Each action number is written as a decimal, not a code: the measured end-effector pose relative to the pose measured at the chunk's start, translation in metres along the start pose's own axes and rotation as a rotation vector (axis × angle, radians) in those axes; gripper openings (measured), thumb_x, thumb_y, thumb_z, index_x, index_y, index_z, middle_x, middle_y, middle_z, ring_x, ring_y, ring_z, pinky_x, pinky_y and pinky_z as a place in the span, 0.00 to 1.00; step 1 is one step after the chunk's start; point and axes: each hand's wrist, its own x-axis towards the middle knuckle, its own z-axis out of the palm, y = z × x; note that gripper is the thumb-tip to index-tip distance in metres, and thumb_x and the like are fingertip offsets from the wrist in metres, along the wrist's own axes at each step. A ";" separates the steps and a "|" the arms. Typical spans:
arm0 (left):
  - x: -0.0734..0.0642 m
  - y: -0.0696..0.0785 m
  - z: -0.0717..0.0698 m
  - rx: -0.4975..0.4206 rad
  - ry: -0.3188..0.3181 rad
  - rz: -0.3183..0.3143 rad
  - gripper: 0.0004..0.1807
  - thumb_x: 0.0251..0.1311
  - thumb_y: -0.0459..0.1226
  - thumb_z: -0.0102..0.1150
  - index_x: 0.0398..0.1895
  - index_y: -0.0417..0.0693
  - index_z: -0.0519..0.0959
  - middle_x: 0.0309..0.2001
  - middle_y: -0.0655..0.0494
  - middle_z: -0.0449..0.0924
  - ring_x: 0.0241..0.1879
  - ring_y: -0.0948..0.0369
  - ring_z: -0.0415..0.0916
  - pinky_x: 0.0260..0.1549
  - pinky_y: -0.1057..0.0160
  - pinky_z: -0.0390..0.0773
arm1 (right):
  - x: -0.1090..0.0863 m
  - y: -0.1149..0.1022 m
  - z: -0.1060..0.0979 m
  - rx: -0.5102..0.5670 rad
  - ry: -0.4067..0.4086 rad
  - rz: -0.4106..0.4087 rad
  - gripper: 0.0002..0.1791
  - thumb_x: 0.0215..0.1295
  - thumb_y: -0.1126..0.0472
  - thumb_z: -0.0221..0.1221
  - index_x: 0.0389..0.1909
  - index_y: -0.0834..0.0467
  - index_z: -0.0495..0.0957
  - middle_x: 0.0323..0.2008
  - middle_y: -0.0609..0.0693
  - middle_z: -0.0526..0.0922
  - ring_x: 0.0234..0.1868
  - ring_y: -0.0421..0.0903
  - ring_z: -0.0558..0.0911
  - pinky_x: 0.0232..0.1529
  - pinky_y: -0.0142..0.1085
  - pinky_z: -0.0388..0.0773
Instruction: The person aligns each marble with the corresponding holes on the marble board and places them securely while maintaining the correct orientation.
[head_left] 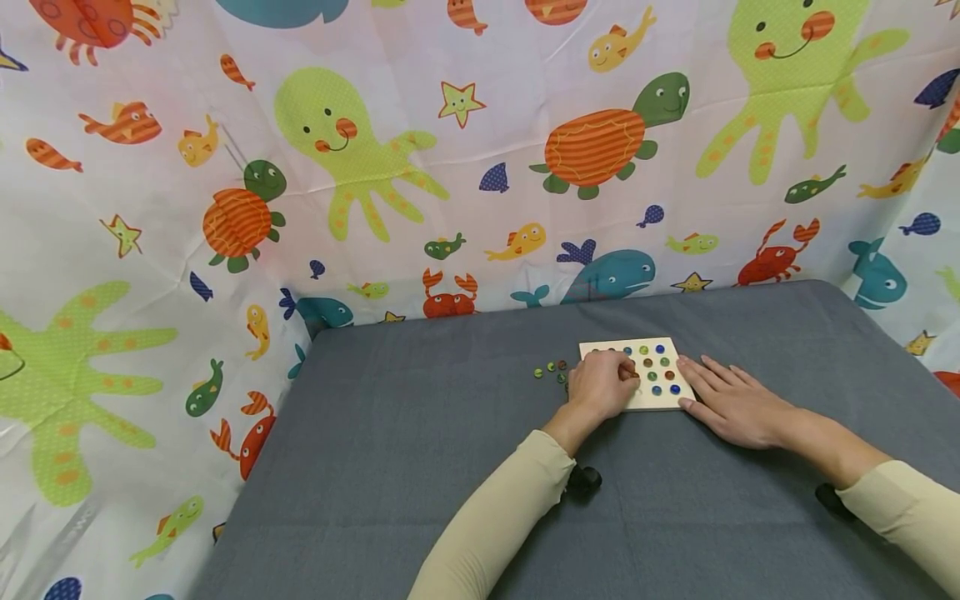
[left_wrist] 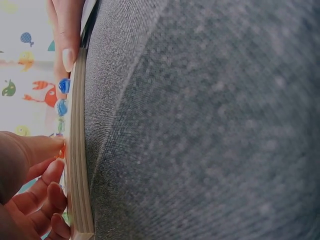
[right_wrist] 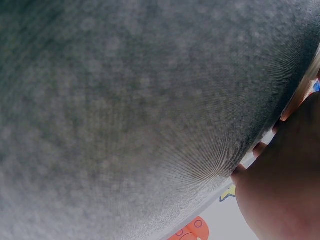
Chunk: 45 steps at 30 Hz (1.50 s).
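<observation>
A pale wooden board (head_left: pixel 654 403) holds rows of coloured glass marbles in its hollows. My left hand (head_left: pixel 600 385) is over the board's left part, thumb and fingertips pinching an orange-red marble (left_wrist: pixel 61 152) right at the board's face. The other fingers of that hand are loosely curled. Beside the pinched one, blue marbles (left_wrist: pixel 61 106) sit along the board's near edge. My right hand (head_left: pixel 738 407) lies flat with fingers extended, its fingertips and thumb at the board's right edge. Its palm (right_wrist: pixel 285 185) fills the lower right of the right wrist view.
Several loose marbles, green-yellow and brown, lie on the grey cloth left of the board, such as a green-yellow marble (head_left: pixel 537 373). The grey cloth-covered table (head_left: pixel 390 433) ends at a curtain (head_left: pixel 510 133) printed with sea animals, behind and to the left.
</observation>
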 end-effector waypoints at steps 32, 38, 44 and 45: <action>-0.034 -0.066 -0.058 -0.093 0.034 0.148 0.15 0.66 0.49 0.68 0.50 0.54 0.85 0.43 0.61 0.83 0.38 0.65 0.78 0.32 0.63 0.75 | 0.000 0.000 0.000 0.004 -0.004 -0.005 0.42 0.80 0.38 0.44 0.81 0.63 0.48 0.80 0.64 0.51 0.78 0.69 0.49 0.71 0.69 0.44; -0.040 -0.103 -0.073 -0.100 0.073 0.087 0.15 0.65 0.48 0.69 0.50 0.53 0.85 0.44 0.60 0.82 0.41 0.60 0.79 0.36 0.57 0.78 | 0.000 -0.002 -0.001 0.011 -0.007 -0.003 0.43 0.80 0.38 0.44 0.81 0.63 0.48 0.80 0.64 0.51 0.78 0.69 0.49 0.71 0.69 0.44; -0.044 -0.127 -0.078 -0.117 0.046 0.033 0.17 0.63 0.46 0.71 0.53 0.51 0.84 0.45 0.59 0.82 0.42 0.59 0.79 0.39 0.55 0.79 | -0.001 -0.001 -0.001 0.012 -0.008 -0.005 0.43 0.80 0.38 0.44 0.81 0.63 0.48 0.80 0.64 0.51 0.78 0.69 0.49 0.71 0.69 0.44; -0.043 -0.129 -0.078 -0.118 0.039 0.026 0.18 0.63 0.46 0.71 0.53 0.51 0.84 0.45 0.59 0.82 0.42 0.59 0.79 0.39 0.55 0.79 | -0.001 -0.001 -0.001 0.012 -0.007 -0.005 0.43 0.80 0.38 0.44 0.81 0.63 0.48 0.80 0.64 0.51 0.78 0.69 0.49 0.71 0.69 0.44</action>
